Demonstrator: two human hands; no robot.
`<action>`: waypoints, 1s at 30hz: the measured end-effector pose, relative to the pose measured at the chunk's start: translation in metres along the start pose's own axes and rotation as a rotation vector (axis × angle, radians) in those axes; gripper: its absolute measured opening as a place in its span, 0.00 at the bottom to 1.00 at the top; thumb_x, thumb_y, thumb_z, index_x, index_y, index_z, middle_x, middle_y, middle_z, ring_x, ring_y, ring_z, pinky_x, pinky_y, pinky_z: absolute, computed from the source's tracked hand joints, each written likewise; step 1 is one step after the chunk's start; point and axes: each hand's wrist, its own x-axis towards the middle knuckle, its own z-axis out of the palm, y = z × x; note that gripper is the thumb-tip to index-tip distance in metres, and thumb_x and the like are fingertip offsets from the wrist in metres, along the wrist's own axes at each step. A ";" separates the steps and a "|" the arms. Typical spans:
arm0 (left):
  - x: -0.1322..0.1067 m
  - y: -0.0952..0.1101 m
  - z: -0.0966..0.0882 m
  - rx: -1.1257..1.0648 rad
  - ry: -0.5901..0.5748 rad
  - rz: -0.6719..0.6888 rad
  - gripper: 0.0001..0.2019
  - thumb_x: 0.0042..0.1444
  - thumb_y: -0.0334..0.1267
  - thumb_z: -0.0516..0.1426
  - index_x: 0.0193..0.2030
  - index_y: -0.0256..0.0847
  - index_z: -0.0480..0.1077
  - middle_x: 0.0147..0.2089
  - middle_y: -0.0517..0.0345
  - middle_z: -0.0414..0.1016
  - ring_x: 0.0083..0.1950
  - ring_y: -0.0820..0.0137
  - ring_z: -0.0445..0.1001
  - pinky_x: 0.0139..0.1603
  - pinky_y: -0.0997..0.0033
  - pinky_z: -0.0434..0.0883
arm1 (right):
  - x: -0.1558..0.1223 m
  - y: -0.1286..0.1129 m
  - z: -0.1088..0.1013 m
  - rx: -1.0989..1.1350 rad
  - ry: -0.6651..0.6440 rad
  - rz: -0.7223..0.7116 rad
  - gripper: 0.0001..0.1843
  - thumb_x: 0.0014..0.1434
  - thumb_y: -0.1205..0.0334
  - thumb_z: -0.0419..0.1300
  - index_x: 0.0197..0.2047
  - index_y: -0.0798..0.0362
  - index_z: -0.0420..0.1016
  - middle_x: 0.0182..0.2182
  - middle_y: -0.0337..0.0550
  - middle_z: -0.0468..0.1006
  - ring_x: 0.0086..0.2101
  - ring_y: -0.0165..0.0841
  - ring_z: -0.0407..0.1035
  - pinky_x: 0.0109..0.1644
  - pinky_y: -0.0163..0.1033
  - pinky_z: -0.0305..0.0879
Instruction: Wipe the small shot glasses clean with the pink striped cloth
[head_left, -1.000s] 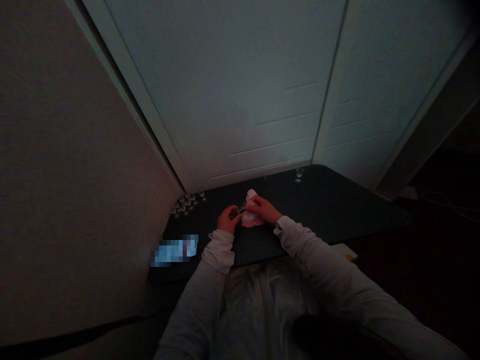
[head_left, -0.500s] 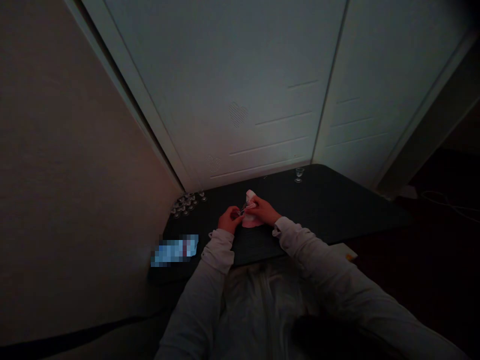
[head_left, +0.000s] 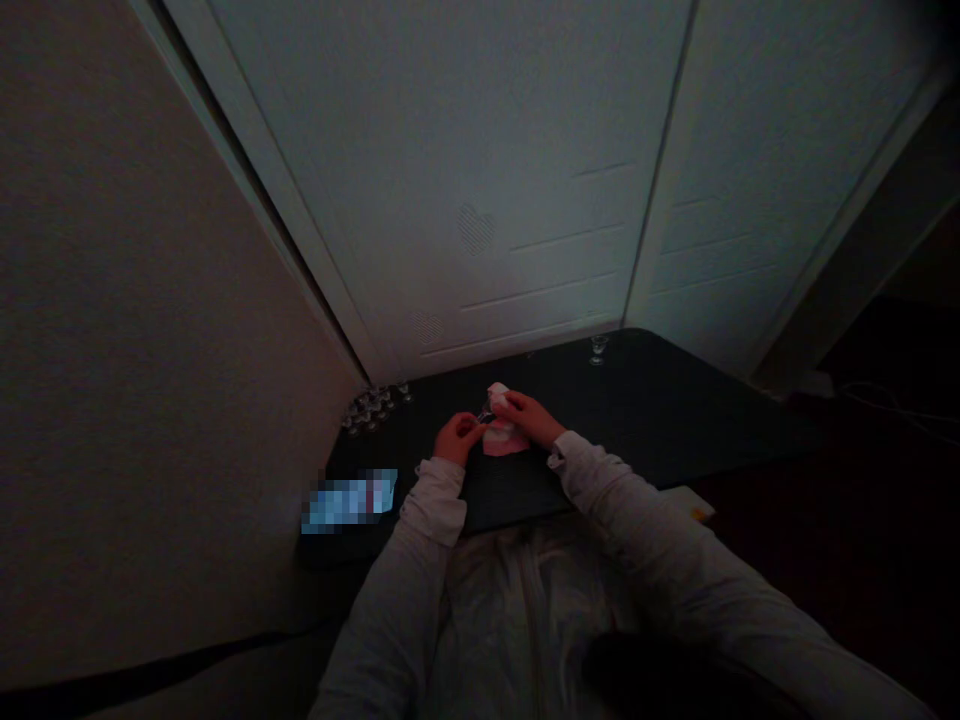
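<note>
On a black table (head_left: 637, 405), a pixelated, brightly lit object (head_left: 349, 503) is being seen at the left front corner, with clustered stemmed glasses (head_left: 371, 405) being seen at the left rear. Near the table's middle, a small clear glass (head_left: 485, 411) is being pinched by the left hand's (head_left: 453, 439) fingertips, while a pink-and-white cloth (head_left: 504, 438) is being pinched against it by the right hand (head_left: 534, 418). One lone stemmed glass (head_left: 598, 350) is being seen toward the table's rear right.

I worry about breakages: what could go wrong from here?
The small shiny object, likely a glass, might slip from between the left hand and the pink-and-white cloth in the right hand. The glasses crowded at the table's far left could topple together if bumped.
</note>
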 end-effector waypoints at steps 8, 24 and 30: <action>-0.001 0.005 -0.003 0.010 0.016 -0.048 0.15 0.44 0.49 0.51 0.30 0.37 0.63 0.21 0.60 0.68 0.24 0.75 0.66 0.27 0.74 0.61 | -0.003 -0.005 0.000 -0.022 -0.030 0.032 0.15 0.47 0.51 0.52 0.28 0.57 0.66 0.22 0.35 0.63 0.24 0.24 0.55 0.27 0.31 0.53; -0.001 0.006 -0.003 0.085 0.035 -0.079 0.20 0.46 0.55 0.45 0.24 0.39 0.62 0.20 0.61 0.66 0.23 0.75 0.63 0.26 0.74 0.60 | -0.001 -0.002 -0.002 0.014 -0.045 0.083 0.15 0.46 0.52 0.54 0.28 0.57 0.69 0.22 0.37 0.66 0.24 0.25 0.58 0.28 0.32 0.54; -0.003 0.006 -0.003 0.168 0.022 -0.029 0.20 0.47 0.54 0.45 0.22 0.38 0.63 0.20 0.61 0.66 0.24 0.75 0.63 0.29 0.73 0.61 | -0.001 0.000 0.000 0.053 -0.037 0.134 0.16 0.45 0.50 0.53 0.28 0.57 0.68 0.22 0.37 0.67 0.24 0.25 0.58 0.27 0.31 0.55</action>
